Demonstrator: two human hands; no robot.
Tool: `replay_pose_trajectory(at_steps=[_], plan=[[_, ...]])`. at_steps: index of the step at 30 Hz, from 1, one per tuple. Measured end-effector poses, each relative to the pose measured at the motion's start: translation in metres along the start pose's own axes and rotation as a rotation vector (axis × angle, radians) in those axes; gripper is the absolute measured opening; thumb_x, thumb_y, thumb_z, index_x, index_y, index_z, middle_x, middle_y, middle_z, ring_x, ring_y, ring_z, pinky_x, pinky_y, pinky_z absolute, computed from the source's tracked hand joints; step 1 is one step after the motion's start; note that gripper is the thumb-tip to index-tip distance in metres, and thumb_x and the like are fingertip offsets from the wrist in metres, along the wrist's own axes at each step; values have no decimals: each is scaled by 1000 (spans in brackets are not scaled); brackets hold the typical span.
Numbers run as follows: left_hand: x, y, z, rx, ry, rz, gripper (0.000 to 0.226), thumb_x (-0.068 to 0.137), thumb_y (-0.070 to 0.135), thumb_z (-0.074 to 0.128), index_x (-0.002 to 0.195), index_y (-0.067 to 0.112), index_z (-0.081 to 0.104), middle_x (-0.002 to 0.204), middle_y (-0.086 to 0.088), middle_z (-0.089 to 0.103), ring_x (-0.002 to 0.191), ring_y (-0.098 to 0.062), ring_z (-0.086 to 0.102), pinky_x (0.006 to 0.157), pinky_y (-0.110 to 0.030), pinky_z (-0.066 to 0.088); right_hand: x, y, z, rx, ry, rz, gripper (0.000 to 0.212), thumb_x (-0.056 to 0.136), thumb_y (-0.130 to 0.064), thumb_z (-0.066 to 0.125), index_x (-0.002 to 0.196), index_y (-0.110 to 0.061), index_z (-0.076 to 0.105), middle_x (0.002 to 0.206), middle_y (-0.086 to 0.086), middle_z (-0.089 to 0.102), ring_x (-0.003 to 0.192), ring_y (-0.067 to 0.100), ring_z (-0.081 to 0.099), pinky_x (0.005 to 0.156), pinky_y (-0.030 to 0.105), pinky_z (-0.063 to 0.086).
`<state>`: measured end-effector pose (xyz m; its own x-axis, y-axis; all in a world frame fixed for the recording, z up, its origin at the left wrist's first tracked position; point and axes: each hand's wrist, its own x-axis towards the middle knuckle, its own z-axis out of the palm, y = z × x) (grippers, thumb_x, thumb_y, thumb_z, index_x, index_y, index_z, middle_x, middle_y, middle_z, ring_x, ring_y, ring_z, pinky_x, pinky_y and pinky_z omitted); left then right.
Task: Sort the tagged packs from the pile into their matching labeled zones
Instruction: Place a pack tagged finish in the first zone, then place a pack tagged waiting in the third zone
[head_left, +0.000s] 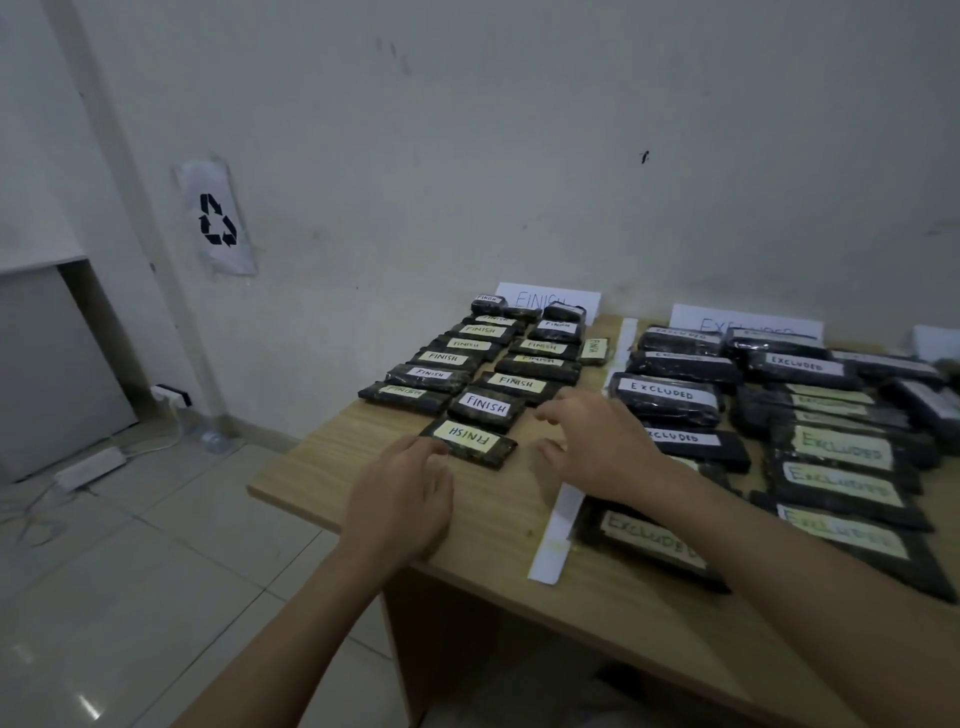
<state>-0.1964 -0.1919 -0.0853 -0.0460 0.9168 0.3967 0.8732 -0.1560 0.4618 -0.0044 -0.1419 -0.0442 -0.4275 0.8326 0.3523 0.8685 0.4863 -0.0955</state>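
Black packs w/ handwritten tags cover a light wood table (488, 525), split by a white paper strip (561, 519) running front to back. Left of the strip, FINISH packs (519, 384) lie in two rough rows below a FINISH sign (535, 297) propped against the wall. Right of it, EXCLUDED packs (836, 467) crowd the zone under an EXCLUDED sign (748, 322).

Left hand (400, 499) sits at the near end of the FINISH zone, fingers loosely curled, fingertips touching the nearest FINISH pack (470, 441), whose tag reads upside down to the camera; grip not closed round it. Right hand (597, 441) hovers over the strip, fingers spread & relaxed, holding nothing, just beside the EXCLUDED pack (670, 397) at that zone's left edge.

Bkgd: recycling symbol sheet (218, 221) taped to the wall; power strip (91, 467) & cables on the tiled floor.
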Motion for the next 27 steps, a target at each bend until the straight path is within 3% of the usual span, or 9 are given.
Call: replay_pose_trajectory(at_steps=[3, 8, 12, 15, 21, 25, 27], plan=[[4, 26, 4, -33, 27, 8, 30, 84, 20, 56, 114, 18, 60, 117, 1, 61, 107, -17, 55, 88, -28, 41, -11, 14, -15, 47, 5, 21, 33, 90, -27, 53, 121, -15, 58, 117, 4, 59, 110, 23, 53, 90, 37, 44], [8, 91, 21, -103, -73, 315, 35, 81, 32, 50, 109, 16, 63, 108, -1, 65, 100, -19, 59, 83, -28, 44, -58, 48, -50, 102, 149, 98, 22, 86, -25, 57, 103, -14, 66, 100, 4, 65, 96, 23, 58, 82, 36, 47], [4, 167, 41, -151, -110, 524, 45, 78, 42, 43, 105, 14, 66, 103, -2, 68, 97, -21, 62, 80, -23, 40, -125, 96, -81, 98, 284, 268, 22, 81, -23, 58, 97, -11, 67, 92, 6, 67, 89, 27, 61, 78, 39, 49], [-10, 224, 63, -228, -192, 624, 47, 80, 43, 42, 111, 15, 63, 108, -2, 65, 103, -22, 59, 85, -31, 44, -185, 130, -100, 21, 331, 433, 26, 84, -21, 61, 107, -12, 66, 100, 5, 66, 94, 24, 61, 82, 37, 49], [-57, 314, 106, -328, -362, 799, 43, 87, 40, 43, 122, 19, 56, 122, 3, 58, 110, -17, 54, 91, -29, 41, -306, 182, -141, -238, 260, 763, 42, 83, -25, 59, 124, -17, 55, 118, 6, 55, 110, 27, 51, 86, 35, 44], [-82, 346, 128, -363, -430, 861, 37, 91, 30, 52, 126, 21, 52, 127, 4, 54, 115, -14, 49, 96, -32, 40, -378, 210, -167, -308, 52, 1120, 62, 81, -36, 60, 136, -18, 36, 133, 10, 42, 125, 31, 38, 96, 40, 38], [-89, 356, 136, -378, -436, 875, 36, 90, 29, 53, 125, 21, 53, 126, 5, 54, 117, -14, 48, 96, -31, 40, -402, 220, -173, -271, -56, 1253, 67, 79, -39, 62, 135, -16, 34, 132, 11, 44, 122, 31, 41, 95, 41, 41]])
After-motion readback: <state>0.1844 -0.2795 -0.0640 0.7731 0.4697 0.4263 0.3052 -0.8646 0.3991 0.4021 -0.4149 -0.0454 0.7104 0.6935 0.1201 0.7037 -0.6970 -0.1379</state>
